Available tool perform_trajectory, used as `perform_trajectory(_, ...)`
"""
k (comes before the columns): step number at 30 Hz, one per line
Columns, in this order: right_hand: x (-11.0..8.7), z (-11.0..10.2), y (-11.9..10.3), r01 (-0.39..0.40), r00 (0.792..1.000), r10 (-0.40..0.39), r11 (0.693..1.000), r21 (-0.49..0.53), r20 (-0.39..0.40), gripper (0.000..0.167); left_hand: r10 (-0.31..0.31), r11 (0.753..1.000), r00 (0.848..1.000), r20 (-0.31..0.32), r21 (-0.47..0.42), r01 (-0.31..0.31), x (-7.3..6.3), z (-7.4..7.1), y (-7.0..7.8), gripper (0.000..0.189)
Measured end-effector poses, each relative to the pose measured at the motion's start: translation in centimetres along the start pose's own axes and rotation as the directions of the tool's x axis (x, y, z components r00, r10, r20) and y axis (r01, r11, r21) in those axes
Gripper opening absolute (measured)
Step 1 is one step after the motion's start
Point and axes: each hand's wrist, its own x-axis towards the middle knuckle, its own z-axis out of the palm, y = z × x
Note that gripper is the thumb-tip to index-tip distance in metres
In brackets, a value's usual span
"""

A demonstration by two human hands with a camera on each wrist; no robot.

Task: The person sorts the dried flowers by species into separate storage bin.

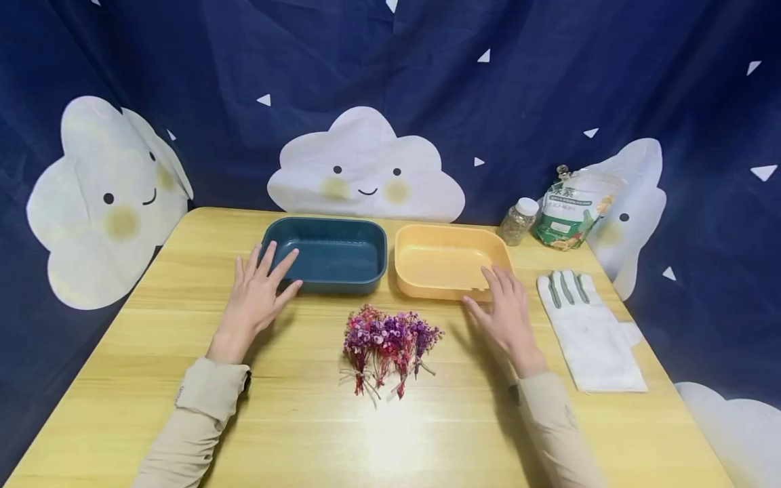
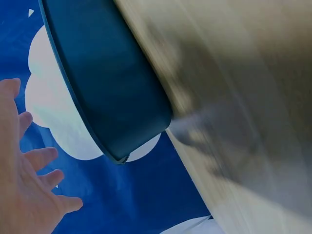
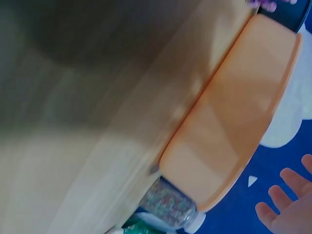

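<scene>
- Two bare hands over the bench: left hand at the near left corner of the dark blue basin, right hand at the near right corner of the yellow basin.
- Fingers of both hands apart, nothing gripped. Head view overlaps hands and rims; both wrist views show a gap between fingers and basin.
- Wrist views give the basins' outer walls, the yellow one reading peach-orange. Only the head view looks down inside them, and only it has the white glove, right of the right hand.
- Right wrist view: jar contents plainer, speckled; pouch cut to a green scrap; a few purple blooms at the top edge.
- Near corners of both basins partly behind the hands. Yellow rim there looks ragged in head view, hard to make out. Both wrist views crop the hand; blue basin runs off the top in the left one, bench blurred.
- Flowers: pink, red and purple bunches on the bench, nearer the person than the basins, stems toward the person, pale ties. Heads overlap; bunch count uncertain.
- Basins side by side, rounded corners, narrow gap between.
</scene>
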Motion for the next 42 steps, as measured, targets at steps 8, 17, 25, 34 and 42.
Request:
perform_trajectory(8,-1.0,0.7,-2.3,0.045,0.999,-0.04,0.985,0.168,-0.029,0.063,-0.058,0.989,0.996,-0.065,-0.14,0.048,0.2,-0.2,-0.1,0.054)
perform_trajectory(17,-3.0,2.2,-4.9,0.281,0.958,-0.285,0.932,0.229,-0.016,0.043,-0.211,0.908,0.963,-0.168,-0.399,0.129,0.7,-0.3,-0.9,0.046)
perform_trajectory(25,-3.9,3.3,-6.8,0.402,0.908,-0.419,0.885,0.234,0.022,0.031,-0.323,0.856,0.938,-0.122,-0.46,0.235,0.9,-0.7,-1.7,0.046)
perform_trajectory(34,-3.9,4.1,-7.7,0.443,0.883,-0.466,0.865,0.236,0.052,0.031,-0.352,0.839,0.934,-0.061,-0.463,0.286,1.1,-0.7,-2.1,0.047)
perform_trajectory(42,-3.9,4.4,-7.9,0.421,0.884,-0.45,0.883,0.206,0.123,0.028,-0.363,0.825,0.931,-0.027,-0.473,0.308,1.3,-0.4,-2.5,0.047)
